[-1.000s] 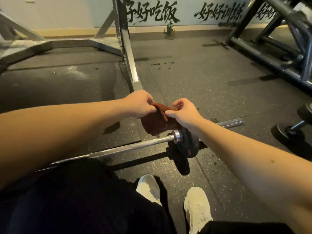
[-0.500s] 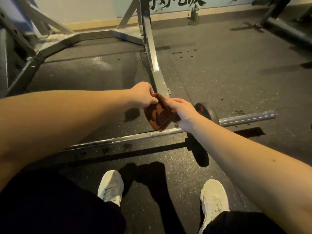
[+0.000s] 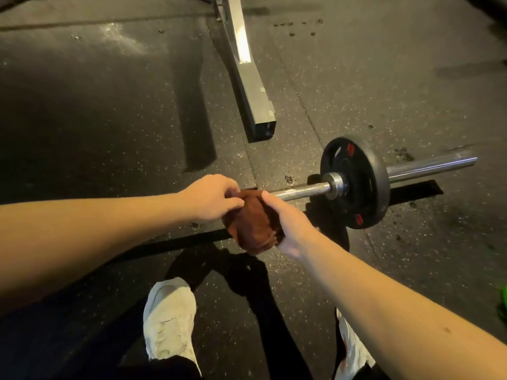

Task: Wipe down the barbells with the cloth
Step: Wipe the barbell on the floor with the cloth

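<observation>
A steel barbell (image 3: 300, 191) lies across the dark rubber floor, with a black weight plate (image 3: 356, 185) on its right part and its bare sleeve end (image 3: 433, 165) beyond. A folded rust-brown cloth (image 3: 253, 223) sits over the bar's shaft left of the plate. My left hand (image 3: 211, 197) pinches the cloth's upper left edge. My right hand (image 3: 288, 223) grips the cloth from the right side, fingers curled round it. The bar's left part is hidden behind my left forearm.
A grey metal rack foot (image 3: 251, 86) runs from the top centre down to just behind the bar. My two white shoes (image 3: 170, 319) stand on the floor just in front of the bar. Small dark crumbs dot the floor near the plate.
The view has tilted down and closer. Both hands with the cloth have come down onto the bar's shaft, left of the plate, which now shows in full.
</observation>
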{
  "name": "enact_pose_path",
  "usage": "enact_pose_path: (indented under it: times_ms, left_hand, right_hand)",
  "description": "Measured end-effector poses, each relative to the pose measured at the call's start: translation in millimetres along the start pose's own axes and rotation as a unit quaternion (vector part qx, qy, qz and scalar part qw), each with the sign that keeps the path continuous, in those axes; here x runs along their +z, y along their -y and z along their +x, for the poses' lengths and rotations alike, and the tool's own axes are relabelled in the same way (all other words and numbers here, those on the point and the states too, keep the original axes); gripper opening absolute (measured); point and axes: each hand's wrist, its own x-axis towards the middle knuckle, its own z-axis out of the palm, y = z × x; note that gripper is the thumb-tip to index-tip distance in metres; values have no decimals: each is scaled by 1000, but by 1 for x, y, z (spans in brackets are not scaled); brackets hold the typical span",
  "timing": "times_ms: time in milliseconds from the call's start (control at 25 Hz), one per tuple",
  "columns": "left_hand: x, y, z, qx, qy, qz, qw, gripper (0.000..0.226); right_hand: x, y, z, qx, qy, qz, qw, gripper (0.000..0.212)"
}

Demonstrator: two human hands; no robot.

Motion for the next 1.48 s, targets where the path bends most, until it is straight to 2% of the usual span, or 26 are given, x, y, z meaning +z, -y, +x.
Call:
enact_pose_path:
  times_ms: [120,240,320,400,440,520,640,760,840,1080,1120,1280,1360,1480]
  left_hand:
    - [27,3,18,-3,-25,-30,999,16]
    - [43,0,31,16,-52,-43,998,21]
    - [49,0,40,40,-49,-41,997,20]
    - [54,4,49,44,-65,-29,997,19]
    - [56,8,54,40,-81,-11,996,20]
    - [57,19,61,34,-100,38,994,34]
    - [57,32,67,27,-83,87,992,43]
    - [60,37,70,40,-72,93,992,33]
    - [63,38,69,41,-75,89,992,30]
    - [56,37,65,27,-59,108,992,33]
    - [55,37,62,26,-59,113,992,32]
    - [57,39,58,16,-67,95,993,27]
    - [58,38,60,14,-68,92,993,25]
    - [59,41,60,4,-71,81,994,25]
  right_hand:
    - [-12,-13,6,22,25,70,997,36]
    - [-23,-18,11,-29,19,90,995,31]
    - [-35,-19,16,-65,-28,56,996,26]
    - [-51,-17,22,-114,-108,-12,988,22]
    - [-60,-13,26,-145,-159,-69,974,19]
    - [-76,0,31,-200,-263,-186,925,16]
    - [-88,21,40,-295,-393,-305,816,16]
    - [-88,13,63,-352,-407,-400,741,15]
    - [-86,-8,78,-383,-385,-434,719,20]
    - [-86,-14,79,-384,-314,-413,764,33]
    - [-87,-10,76,-389,-312,-415,761,33]
    - [-92,6,76,-426,-355,-438,708,24]
    - [-87,0,83,-397,-350,-466,709,21]
    - [-75,-14,85,-380,-353,-449,727,21]
